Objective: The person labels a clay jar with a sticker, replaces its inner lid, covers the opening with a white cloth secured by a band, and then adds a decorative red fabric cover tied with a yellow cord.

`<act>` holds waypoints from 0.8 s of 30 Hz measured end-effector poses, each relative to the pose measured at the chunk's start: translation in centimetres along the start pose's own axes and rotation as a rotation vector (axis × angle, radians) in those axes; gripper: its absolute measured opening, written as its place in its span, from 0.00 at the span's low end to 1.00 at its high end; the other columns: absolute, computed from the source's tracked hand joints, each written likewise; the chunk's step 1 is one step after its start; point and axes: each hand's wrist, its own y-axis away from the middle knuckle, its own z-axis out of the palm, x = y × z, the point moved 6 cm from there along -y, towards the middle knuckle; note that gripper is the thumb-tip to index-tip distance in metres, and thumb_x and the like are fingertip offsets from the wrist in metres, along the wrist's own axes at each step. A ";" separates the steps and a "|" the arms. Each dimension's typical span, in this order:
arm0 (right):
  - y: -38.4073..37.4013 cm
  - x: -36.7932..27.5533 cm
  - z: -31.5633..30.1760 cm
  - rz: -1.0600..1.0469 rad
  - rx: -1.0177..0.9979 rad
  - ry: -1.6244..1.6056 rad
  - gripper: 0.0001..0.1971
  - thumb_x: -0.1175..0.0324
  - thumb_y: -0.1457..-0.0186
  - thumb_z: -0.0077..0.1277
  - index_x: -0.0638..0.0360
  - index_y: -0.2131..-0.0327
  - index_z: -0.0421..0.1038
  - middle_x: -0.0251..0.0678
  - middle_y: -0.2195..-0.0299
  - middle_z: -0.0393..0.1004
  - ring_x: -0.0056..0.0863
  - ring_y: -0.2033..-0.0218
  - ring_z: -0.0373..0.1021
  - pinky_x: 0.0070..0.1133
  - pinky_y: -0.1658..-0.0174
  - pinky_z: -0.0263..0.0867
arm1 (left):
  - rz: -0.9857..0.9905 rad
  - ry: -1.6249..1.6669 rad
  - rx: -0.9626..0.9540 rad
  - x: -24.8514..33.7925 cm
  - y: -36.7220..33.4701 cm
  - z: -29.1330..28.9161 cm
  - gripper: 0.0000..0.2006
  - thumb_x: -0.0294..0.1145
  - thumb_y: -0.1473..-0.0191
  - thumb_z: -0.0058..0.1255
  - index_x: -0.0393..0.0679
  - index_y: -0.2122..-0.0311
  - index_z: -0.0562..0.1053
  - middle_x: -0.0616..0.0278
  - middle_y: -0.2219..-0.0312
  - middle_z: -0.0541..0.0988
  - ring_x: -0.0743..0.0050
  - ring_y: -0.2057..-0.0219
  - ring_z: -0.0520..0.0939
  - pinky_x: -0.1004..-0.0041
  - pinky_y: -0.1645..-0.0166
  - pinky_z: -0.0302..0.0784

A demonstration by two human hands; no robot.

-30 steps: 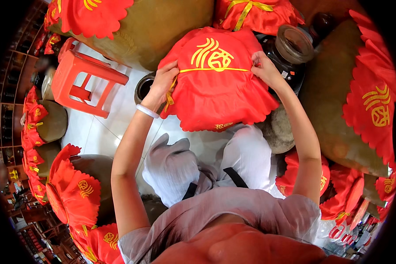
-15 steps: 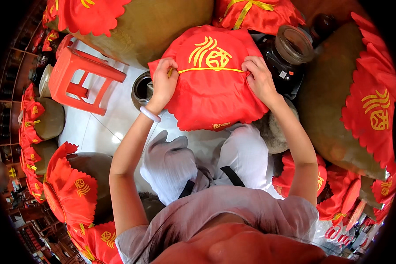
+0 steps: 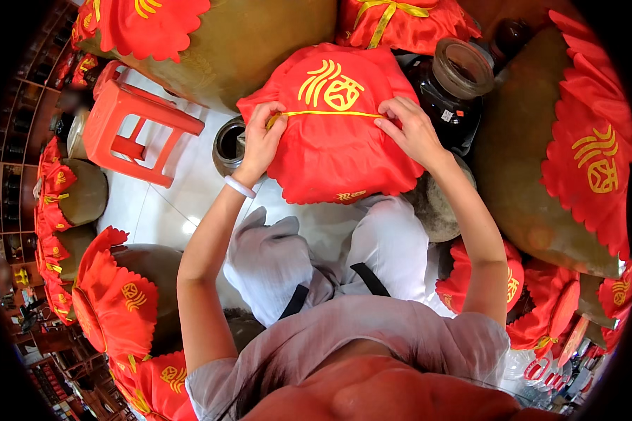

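In front of my knees, a red scalloped cloth cover with a yellow printed emblem drapes over a large rounded form, probably a jar, which it hides. A thin yellow ribbon runs taut across it. My left hand pinches the ribbon at the cover's left side; a pale bangle circles that wrist. At the right end, my right hand is closed on the ribbon with thumb and bent fingers, close against the cloth.
A red plastic stool and a small dark-mouthed pot stand to the left on white tile. A dark glass jar sits close by my right hand. Big brown jars with red covers crowd around.
My right hand has moved a little left and inward along the ribbon, its fingers more bent. My left hand keeps its grip, nearly in place. The whole view has shifted slightly.
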 end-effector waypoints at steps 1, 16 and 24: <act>-0.2 -0.1 0.0 -0.001 -0.042 -0.002 0.08 0.70 0.55 0.52 0.61 0.75 0.63 0.37 0.77 0.65 0.35 0.72 0.64 0.27 0.68 0.61 | 0.079 -0.038 -0.035 0.5 -0.2 0.1 0.07 0.24 0.52 0.45 0.38 0.65 0.69 0.59 0.68 0.70 0.68 0.64 0.72 0.76 0.59 0.66; -0.2 -1.8 0.6 0.016 -0.066 -0.060 0.10 0.72 0.59 0.54 0.62 0.74 0.62 0.39 0.74 0.65 0.39 0.70 0.64 0.29 0.66 0.61 | 0.325 -0.235 -0.118 3.4 0.5 0.0 0.10 0.28 0.56 0.54 0.39 0.70 0.67 0.58 0.66 0.66 0.66 0.67 0.70 0.72 0.61 0.67; 0.2 -1.9 1.4 -0.054 -0.113 -0.021 0.11 0.67 0.58 0.54 0.60 0.73 0.63 0.37 0.72 0.64 0.38 0.67 0.63 0.28 0.63 0.60 | 0.070 -0.190 -0.294 2.6 0.9 0.2 0.12 0.26 0.55 0.53 0.39 0.63 0.67 0.60 0.75 0.68 0.71 0.73 0.70 0.75 0.67 0.66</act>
